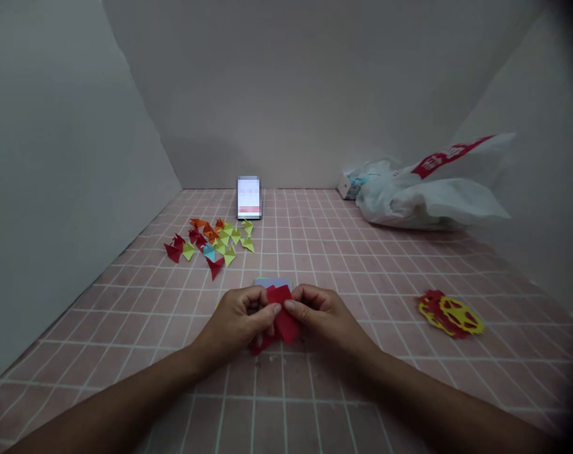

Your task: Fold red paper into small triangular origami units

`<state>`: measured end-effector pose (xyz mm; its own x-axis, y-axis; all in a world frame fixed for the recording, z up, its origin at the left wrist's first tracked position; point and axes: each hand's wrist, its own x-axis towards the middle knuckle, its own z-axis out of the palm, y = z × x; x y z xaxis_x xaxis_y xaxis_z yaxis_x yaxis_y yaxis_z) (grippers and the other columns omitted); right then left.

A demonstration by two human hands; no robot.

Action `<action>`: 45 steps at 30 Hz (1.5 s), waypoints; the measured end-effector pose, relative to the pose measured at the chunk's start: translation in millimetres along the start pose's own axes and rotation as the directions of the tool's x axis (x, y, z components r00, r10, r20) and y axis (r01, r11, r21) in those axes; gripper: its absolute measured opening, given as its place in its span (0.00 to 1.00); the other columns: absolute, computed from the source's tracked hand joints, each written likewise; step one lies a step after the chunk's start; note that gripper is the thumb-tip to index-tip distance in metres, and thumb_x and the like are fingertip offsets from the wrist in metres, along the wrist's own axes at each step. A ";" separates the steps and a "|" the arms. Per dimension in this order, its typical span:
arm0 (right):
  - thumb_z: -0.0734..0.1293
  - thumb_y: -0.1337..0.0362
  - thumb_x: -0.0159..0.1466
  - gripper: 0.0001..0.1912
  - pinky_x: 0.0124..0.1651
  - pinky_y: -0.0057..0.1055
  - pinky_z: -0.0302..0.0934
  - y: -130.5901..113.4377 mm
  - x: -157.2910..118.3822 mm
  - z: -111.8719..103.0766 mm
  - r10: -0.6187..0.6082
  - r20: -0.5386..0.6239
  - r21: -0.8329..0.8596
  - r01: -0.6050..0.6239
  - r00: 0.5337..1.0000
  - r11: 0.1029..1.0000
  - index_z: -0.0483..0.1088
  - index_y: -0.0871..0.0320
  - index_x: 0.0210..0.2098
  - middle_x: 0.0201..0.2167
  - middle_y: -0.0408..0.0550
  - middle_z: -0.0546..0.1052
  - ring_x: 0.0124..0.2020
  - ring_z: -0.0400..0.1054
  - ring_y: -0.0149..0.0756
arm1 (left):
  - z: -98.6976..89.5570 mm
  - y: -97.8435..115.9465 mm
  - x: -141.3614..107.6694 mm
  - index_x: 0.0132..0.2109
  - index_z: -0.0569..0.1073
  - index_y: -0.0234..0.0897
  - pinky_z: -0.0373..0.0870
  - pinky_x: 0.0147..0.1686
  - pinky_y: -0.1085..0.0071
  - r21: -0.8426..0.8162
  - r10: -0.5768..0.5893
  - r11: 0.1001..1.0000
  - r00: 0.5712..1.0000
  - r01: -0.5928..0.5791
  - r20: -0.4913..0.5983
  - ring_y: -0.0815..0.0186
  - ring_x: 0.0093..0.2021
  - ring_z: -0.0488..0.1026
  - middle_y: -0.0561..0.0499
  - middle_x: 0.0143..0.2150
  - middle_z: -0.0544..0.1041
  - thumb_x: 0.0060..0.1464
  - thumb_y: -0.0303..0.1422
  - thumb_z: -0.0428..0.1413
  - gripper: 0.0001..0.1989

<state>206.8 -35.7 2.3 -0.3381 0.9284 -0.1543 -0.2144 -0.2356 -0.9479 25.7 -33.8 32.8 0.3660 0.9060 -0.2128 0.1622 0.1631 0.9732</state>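
Red paper (286,320) is held up between my two hands near the front middle of the table. My left hand (249,315) pinches its left side with thumb and fingers. On the right side, my right hand (321,312) grips the paper, its thumb close to the left thumb. More red paper (261,343) shows below my left hand. Just behind the hands lies a pale blue-violet sheet (273,283) with a thin green edge, partly hidden by the red paper.
Several small folded paper pieces (224,237), red, orange, yellow and blue, lie at the back left. A lit phone (249,197) stands behind. A white plastic bag (409,198) and a box (348,186) are at the back right. Red and yellow paper cutouts (451,315) lie right.
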 end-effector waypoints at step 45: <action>0.65 0.43 0.63 0.24 0.23 0.27 0.49 -10.7 -1.3 3.6 -0.090 -0.021 -0.136 0.086 0.996 0.987 0.65 0.57 0.23 0.18 0.40 0.66 0.19 0.56 0.28 | 1.3 -3.7 0.8 0.27 0.67 0.36 0.61 0.19 0.77 -0.130 0.058 0.988 0.986 -0.080 -0.158 0.75 0.17 0.63 0.56 0.22 0.73 0.55 0.43 0.59 0.17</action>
<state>206.2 -35.4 13.7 -0.2979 0.9517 -0.0742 -0.1164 -0.1133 -0.9867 26.6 -34.2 28.9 0.2256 0.9642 -0.1391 0.0117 0.1401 0.9901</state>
